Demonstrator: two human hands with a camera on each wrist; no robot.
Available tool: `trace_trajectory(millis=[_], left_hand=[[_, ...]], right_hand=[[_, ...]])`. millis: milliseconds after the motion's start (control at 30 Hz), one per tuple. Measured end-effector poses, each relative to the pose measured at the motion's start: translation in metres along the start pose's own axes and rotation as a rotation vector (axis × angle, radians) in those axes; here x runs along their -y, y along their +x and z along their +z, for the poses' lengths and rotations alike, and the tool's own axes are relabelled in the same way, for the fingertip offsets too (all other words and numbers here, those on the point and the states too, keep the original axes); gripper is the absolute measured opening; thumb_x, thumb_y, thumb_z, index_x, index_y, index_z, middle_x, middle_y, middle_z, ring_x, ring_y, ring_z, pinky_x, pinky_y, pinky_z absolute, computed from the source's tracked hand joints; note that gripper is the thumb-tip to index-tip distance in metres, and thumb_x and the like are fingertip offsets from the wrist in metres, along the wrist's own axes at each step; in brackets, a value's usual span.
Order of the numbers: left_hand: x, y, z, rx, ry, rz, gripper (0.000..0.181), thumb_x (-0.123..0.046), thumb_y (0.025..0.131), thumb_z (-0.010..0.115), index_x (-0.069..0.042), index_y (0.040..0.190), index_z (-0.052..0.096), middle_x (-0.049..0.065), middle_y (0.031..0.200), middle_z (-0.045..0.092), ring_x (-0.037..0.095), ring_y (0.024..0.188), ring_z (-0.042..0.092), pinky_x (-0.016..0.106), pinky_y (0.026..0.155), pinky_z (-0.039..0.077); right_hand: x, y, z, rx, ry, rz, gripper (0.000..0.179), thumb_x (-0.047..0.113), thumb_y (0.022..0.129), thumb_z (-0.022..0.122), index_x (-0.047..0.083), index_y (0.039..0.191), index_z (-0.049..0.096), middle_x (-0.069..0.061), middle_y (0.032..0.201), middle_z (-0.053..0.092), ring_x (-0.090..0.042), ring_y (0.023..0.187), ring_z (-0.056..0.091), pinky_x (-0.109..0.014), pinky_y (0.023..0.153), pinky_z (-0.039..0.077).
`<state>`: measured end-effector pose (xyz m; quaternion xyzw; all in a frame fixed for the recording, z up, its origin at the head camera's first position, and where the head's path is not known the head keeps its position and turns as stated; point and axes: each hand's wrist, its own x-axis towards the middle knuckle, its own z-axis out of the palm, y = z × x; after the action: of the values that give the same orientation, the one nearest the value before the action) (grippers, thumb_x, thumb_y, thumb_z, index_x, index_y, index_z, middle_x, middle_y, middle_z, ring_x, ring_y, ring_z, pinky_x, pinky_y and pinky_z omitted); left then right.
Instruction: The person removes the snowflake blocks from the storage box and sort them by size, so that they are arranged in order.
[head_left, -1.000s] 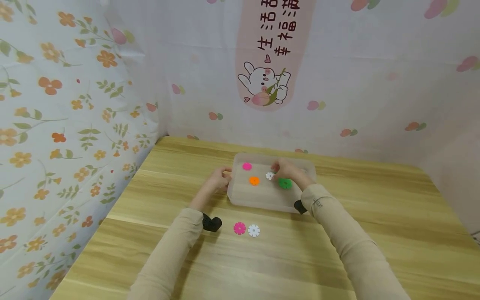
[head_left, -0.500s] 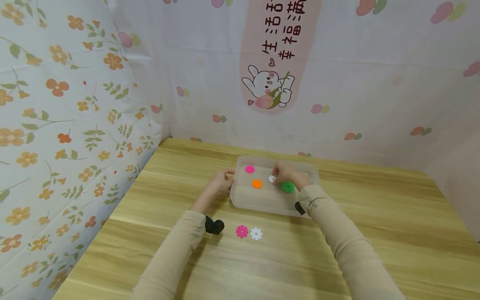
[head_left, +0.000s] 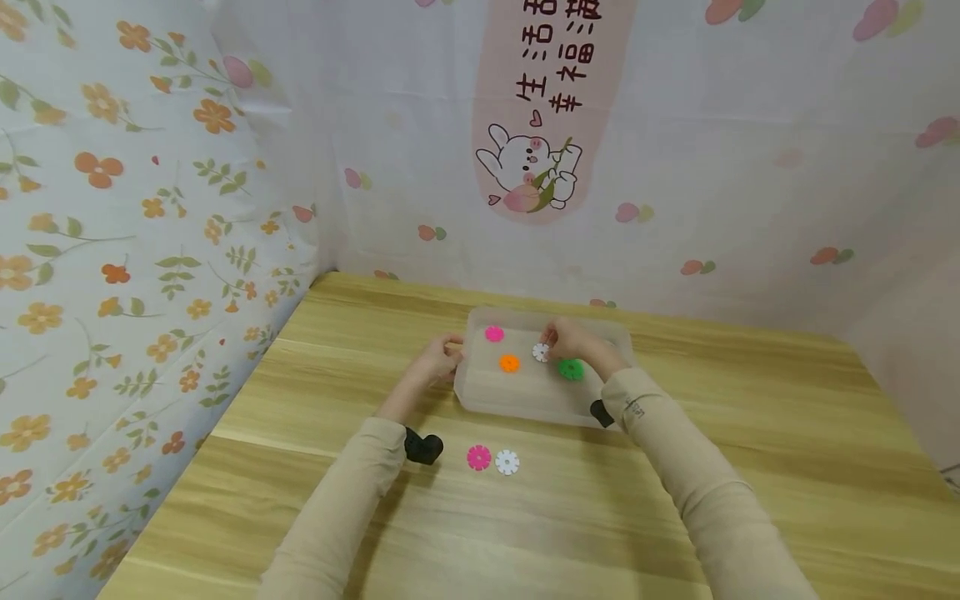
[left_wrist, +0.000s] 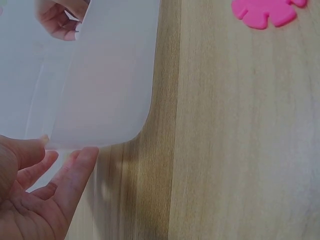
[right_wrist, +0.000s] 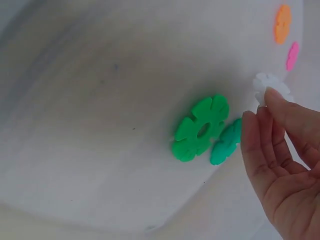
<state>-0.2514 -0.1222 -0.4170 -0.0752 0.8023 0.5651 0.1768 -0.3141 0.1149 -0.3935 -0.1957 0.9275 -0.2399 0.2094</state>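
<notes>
A translucent plastic box stands on the table. My left hand grips its left end; in the left wrist view the thumb is at the rim and the fingers lie against the outside. Inside the box, my right hand pinches a white notched snowflake disc between thumb and fingers. A green disc and a teal disc lie close to that hand. Further left in the box are an orange disc and a pink disc.
On the table in front of the box lie another pink disc and another white disc, side by side. A patterned cloth hangs behind and to the left of the table.
My right fingers have closed onto the white disc inside the box; a second ago they were spread beside it. My left hand keeps its place on the box.
</notes>
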Motion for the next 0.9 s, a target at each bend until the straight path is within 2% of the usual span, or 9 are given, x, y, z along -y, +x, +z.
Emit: trace_trajectory(millis=[133, 400, 533, 567, 667, 767, 800, 900], left_hand=[[0.0, 0.0, -0.002, 0.009, 0.003, -0.004, 0.036, -0.009, 0.097, 0.043, -0.004, 0.133, 0.039, 0.022, 0.117, 0.049, 0.03, 0.101, 0.057, 0.04, 0.086, 0.053], [-0.002, 0.0, -0.002, 0.017, 0.026, -0.001, 0.038, -0.008, 0.097, 0.042, -0.002, 0.135, 0.037, 0.024, 0.12, 0.049, 0.034, 0.104, 0.057, 0.041, 0.086, 0.053], [0.006, 0.01, -0.003, 0.022, 0.008, -0.003, 0.037, -0.008, 0.096, 0.044, -0.005, 0.132, 0.04, 0.023, 0.118, 0.05, 0.034, 0.103, 0.058, 0.042, 0.085, 0.053], [0.018, 0.022, -0.005, 0.041, -0.02, 0.038, 0.036, -0.012, 0.095, 0.048, -0.007, 0.13, 0.043, 0.021, 0.112, 0.053, 0.031, 0.097, 0.06, 0.04, 0.08, 0.055], [0.027, 0.033, -0.007, 0.048, -0.035, 0.034, 0.036, -0.013, 0.094, 0.05, -0.009, 0.129, 0.043, 0.02, 0.11, 0.052, 0.029, 0.095, 0.06, 0.039, 0.077, 0.056], [0.021, 0.026, -0.006, 0.047, -0.029, 0.024, 0.037, -0.012, 0.095, 0.048, -0.007, 0.131, 0.041, 0.02, 0.112, 0.051, 0.03, 0.098, 0.059, 0.039, 0.08, 0.055], [0.008, 0.012, -0.005, 0.034, -0.002, -0.019, 0.038, -0.009, 0.096, 0.043, -0.005, 0.134, 0.038, 0.022, 0.117, 0.048, 0.032, 0.103, 0.057, 0.04, 0.086, 0.053], [-0.009, -0.008, -0.004, 0.048, -0.007, -0.028, 0.039, -0.006, 0.097, 0.04, -0.001, 0.135, 0.035, 0.024, 0.12, 0.046, 0.033, 0.107, 0.055, 0.04, 0.09, 0.051]], right_hand=[[0.007, -0.014, -0.003, 0.003, 0.004, -0.057, 0.018, -0.008, 0.079, 0.059, -0.007, 0.097, 0.057, -0.016, 0.087, 0.059, -0.019, 0.071, 0.051, -0.022, 0.061, 0.045], [0.004, -0.024, -0.006, 0.019, 0.11, -0.07, 0.016, -0.006, 0.081, 0.06, -0.008, 0.097, 0.057, -0.014, 0.08, 0.056, -0.016, 0.059, 0.049, -0.021, 0.054, 0.043], [0.005, -0.031, -0.006, 0.031, 0.102, -0.095, 0.017, -0.002, 0.083, 0.06, -0.006, 0.099, 0.058, -0.019, 0.092, 0.06, -0.021, 0.07, 0.055, -0.023, 0.061, 0.047], [0.006, -0.033, -0.006, 0.037, 0.094, -0.108, 0.017, -0.001, 0.084, 0.06, -0.006, 0.1, 0.059, -0.02, 0.094, 0.06, -0.023, 0.075, 0.057, -0.025, 0.065, 0.049], [0.007, -0.039, -0.005, 0.039, 0.069, -0.149, 0.017, 0.001, 0.084, 0.06, -0.004, 0.101, 0.06, -0.02, 0.099, 0.062, -0.028, 0.09, 0.058, -0.032, 0.077, 0.053], [0.008, -0.045, -0.004, 0.029, 0.064, -0.204, 0.016, 0.0, 0.084, 0.059, -0.005, 0.1, 0.061, -0.02, 0.098, 0.063, -0.03, 0.094, 0.059, -0.037, 0.083, 0.053], [0.008, -0.047, -0.004, 0.021, 0.067, -0.216, 0.016, 0.0, 0.084, 0.06, -0.005, 0.099, 0.061, -0.02, 0.096, 0.063, -0.03, 0.092, 0.06, -0.037, 0.082, 0.053], [0.01, -0.053, -0.002, 0.003, 0.08, -0.245, 0.015, -0.001, 0.083, 0.061, -0.006, 0.098, 0.06, -0.019, 0.093, 0.063, -0.028, 0.089, 0.06, -0.036, 0.081, 0.053]])
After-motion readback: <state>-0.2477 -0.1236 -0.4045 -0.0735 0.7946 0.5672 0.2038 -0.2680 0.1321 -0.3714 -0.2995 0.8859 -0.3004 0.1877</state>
